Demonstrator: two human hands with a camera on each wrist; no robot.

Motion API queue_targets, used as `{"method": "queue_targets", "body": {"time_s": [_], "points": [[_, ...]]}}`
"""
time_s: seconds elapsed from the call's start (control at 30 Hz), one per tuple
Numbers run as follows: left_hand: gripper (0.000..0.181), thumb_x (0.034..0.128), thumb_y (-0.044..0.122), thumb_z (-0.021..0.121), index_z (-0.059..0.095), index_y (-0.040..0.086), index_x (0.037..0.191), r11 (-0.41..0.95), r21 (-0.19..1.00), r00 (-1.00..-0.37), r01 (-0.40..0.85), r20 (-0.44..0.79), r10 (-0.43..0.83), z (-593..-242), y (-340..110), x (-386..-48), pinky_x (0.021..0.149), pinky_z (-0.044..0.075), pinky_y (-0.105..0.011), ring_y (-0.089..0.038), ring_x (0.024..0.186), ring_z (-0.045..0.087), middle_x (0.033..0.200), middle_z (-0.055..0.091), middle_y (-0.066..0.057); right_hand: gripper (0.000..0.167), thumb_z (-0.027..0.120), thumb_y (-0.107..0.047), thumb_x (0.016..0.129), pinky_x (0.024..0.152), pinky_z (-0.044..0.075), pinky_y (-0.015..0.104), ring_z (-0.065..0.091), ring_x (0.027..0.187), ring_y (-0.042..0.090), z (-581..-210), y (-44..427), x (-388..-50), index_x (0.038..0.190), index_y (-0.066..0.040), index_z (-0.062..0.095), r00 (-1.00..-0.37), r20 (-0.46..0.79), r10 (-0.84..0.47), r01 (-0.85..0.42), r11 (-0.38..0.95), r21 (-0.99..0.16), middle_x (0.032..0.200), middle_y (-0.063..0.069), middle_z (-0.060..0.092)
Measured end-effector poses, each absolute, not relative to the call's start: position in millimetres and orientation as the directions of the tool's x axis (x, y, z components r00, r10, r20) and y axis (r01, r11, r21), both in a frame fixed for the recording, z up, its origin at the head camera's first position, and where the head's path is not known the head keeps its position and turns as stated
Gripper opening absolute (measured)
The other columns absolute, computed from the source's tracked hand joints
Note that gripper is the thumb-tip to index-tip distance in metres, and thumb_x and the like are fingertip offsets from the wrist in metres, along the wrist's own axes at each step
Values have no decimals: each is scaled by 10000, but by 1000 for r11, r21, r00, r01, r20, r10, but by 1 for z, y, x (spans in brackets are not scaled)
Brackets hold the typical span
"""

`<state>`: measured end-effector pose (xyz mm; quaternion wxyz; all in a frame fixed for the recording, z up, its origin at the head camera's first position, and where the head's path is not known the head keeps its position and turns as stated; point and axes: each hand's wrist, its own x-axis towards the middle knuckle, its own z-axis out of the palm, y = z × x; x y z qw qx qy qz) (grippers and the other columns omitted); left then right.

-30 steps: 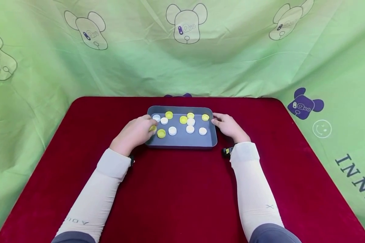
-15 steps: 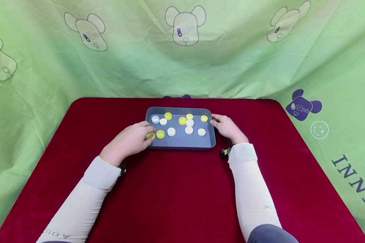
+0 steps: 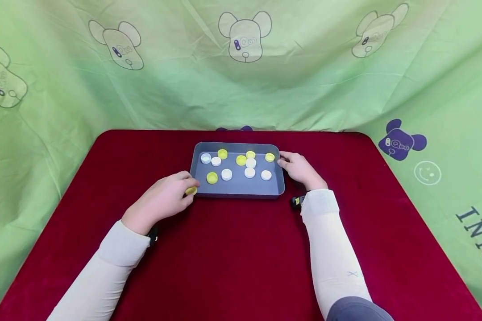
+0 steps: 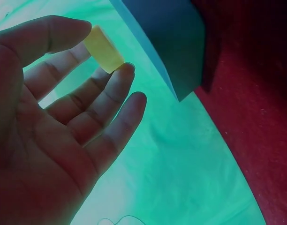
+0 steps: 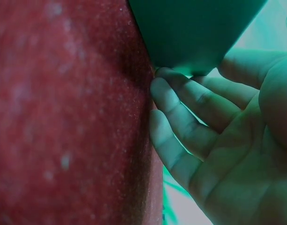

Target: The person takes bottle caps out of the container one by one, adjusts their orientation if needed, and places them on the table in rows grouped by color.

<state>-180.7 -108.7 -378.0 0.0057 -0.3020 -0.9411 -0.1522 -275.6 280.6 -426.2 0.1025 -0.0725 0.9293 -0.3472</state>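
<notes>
A grey rectangular tray [image 3: 237, 189] lies on the table, with yellow caps [image 3: 212, 178] and white caps [image 3: 226, 174] scattered inside. My left hand [image 3: 160, 199] is just off the tray's front left corner. It pinches a yellow bottle cap [image 4: 104, 49] between thumb and fingertips, while the other fingers are loosely bent. In the left wrist view a gap separates this cap from the tray corner [image 4: 185, 61]. My right hand [image 3: 301, 169] holds the tray's right end, its thumb at the rim and its fingers [image 5: 169, 96] along the outside near the cloth.
A dark red cloth [image 3: 241, 249] covers the table under the tray. Behind and at both sides hangs a green curtain [image 3: 176, 80] printed with bear heads. A dark wrist camera [image 3: 296, 203] sits below the right hand.
My left hand has lifted the yellow cap out of the tray's left side and moved it left and towards me. The right hand stays at the tray's right end.
</notes>
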Motion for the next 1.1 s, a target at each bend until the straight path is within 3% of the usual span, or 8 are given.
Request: {"method": "queue_targets", "body": {"time_s": [0.37, 1.1], "points": [[216, 883, 136, 679, 729, 90, 1089, 755, 273, -801, 596, 136, 583, -387, -117, -170, 744, 523, -353, -160, 855, 591, 1045, 611, -34, 501, 490, -214, 1018, 1095, 297, 474, 373, 1359, 295, -426, 278, -277, 1472, -23, 402, -966, -135, -220, -78, 747, -661, 1463, 159, 434], [186, 871, 145, 709, 724, 83, 1046, 780, 270, -814, 565, 23, 581, -401, -124, -156, 661, 495, -304, -111, 698, 517, 917, 593, -15, 511, 487, -239, 1021, 1097, 292, 475, 373, 1358, 297, -426, 280, -276, 1477, -26, 395, -967, -138, -215, -70, 743, -665, 1467, 159, 428]]}}
